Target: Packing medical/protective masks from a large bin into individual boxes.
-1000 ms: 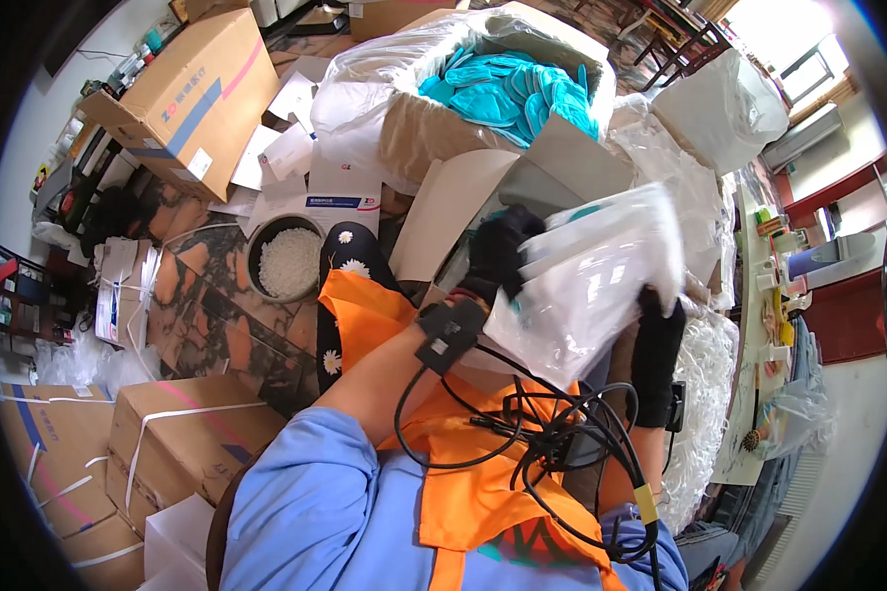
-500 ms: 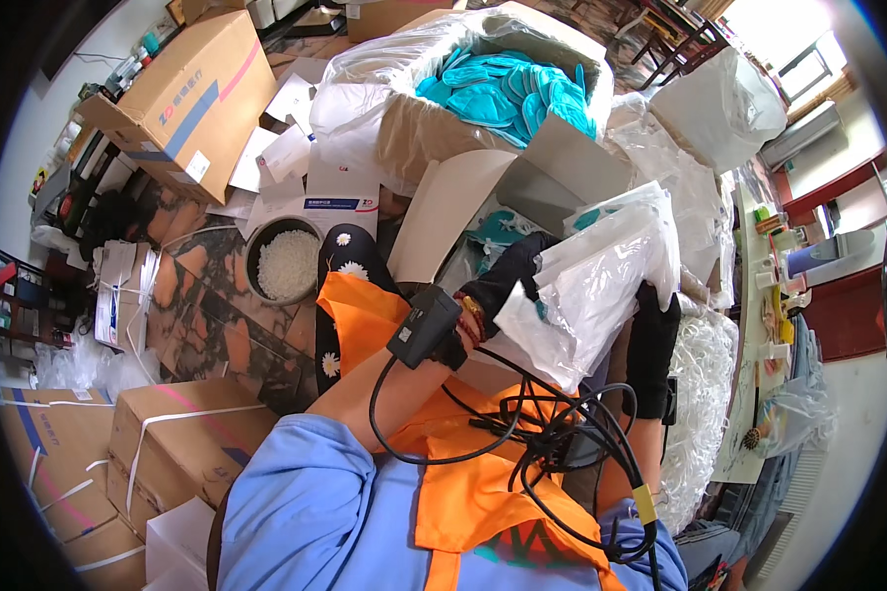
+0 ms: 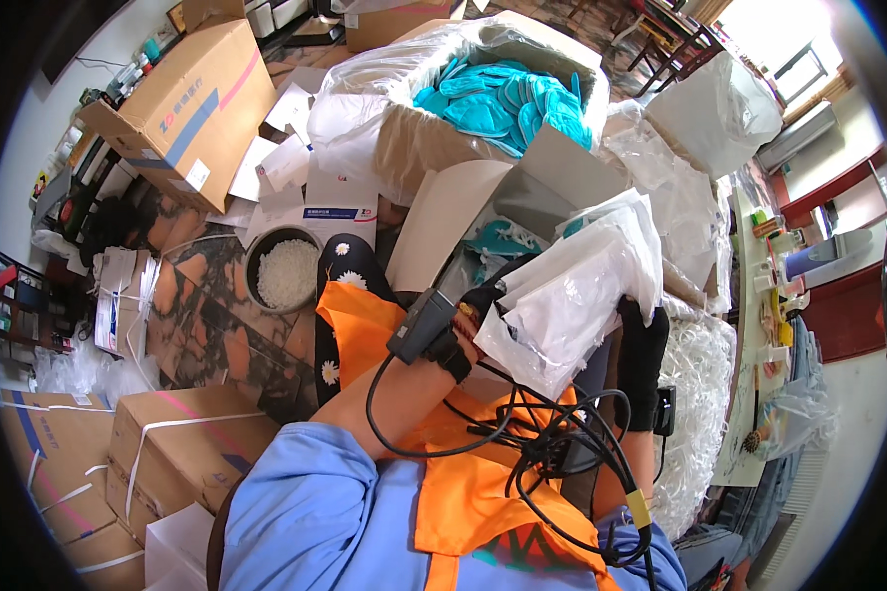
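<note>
A stack of white plastic packets is spread in front of me, with some teal showing at its far edge. My left hand, in a black glove, is closed on the stack's left side; the packets hide part of its fingers. On the right side, my gloved right hand has its fingers curled at the stack's edge, gripping it. Just beyond the packets stands an open grey-white carton with teal folded face masks inside.
A large lined box heaped with teal masks stands at the back. To the left are a bowl of white bits and brown cartons. White straps lie at right. Black cables hang between my forearms.
The packets and both hands have shifted slightly left and toward me. The stack has tilted a little, and more of its layered edges show. Both hands stay at its sides.
</note>
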`<state>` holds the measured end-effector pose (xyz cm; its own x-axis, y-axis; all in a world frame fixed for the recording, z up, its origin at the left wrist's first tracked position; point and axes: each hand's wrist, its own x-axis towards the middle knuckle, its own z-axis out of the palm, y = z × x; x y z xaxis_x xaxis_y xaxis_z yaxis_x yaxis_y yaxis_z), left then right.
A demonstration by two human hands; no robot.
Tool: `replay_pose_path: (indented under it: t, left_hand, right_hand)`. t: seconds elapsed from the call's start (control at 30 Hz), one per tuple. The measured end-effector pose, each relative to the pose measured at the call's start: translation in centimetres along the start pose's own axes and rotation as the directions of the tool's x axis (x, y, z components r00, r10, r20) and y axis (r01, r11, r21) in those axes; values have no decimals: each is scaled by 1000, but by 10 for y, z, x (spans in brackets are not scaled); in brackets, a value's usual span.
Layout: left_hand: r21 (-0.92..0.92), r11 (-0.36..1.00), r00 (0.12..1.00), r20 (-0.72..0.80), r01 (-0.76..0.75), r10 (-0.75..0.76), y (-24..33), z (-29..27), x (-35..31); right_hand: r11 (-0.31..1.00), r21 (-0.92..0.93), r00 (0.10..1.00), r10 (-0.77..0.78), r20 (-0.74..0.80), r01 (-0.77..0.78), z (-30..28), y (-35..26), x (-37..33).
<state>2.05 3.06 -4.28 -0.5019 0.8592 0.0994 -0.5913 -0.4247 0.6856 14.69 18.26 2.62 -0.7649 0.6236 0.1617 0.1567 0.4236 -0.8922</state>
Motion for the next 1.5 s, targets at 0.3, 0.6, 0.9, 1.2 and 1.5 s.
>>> replay_pose_path:
  t: [0.3, 0.6, 0.9, 1.2, 1.5]
  left_hand:
    - [31, 999, 1000, 1, -10, 10, 2, -1, -2]
    - [146, 987, 997, -43, -64, 71, 2, -4, -1]
    - [212, 973, 992, -67, -89, 106, 2, 0, -1]
    - [396, 906, 970, -119, -150, 212, -1, -1, 5]
    - [675, 737, 940, -223, -41, 256, 13, -38, 1]
  right_hand:
    - [999, 7, 999, -41, -30, 41, -2, 17, 8]
    - [972, 220, 996, 93, -13, -88, 4, 12, 5]
    - [980, 192, 993, 30, 117, -52, 5, 19, 5]
    - [997, 77, 996, -39, 81, 33, 15, 16, 5]
    - [936, 352, 990, 54, -132, -4, -7, 26, 25]
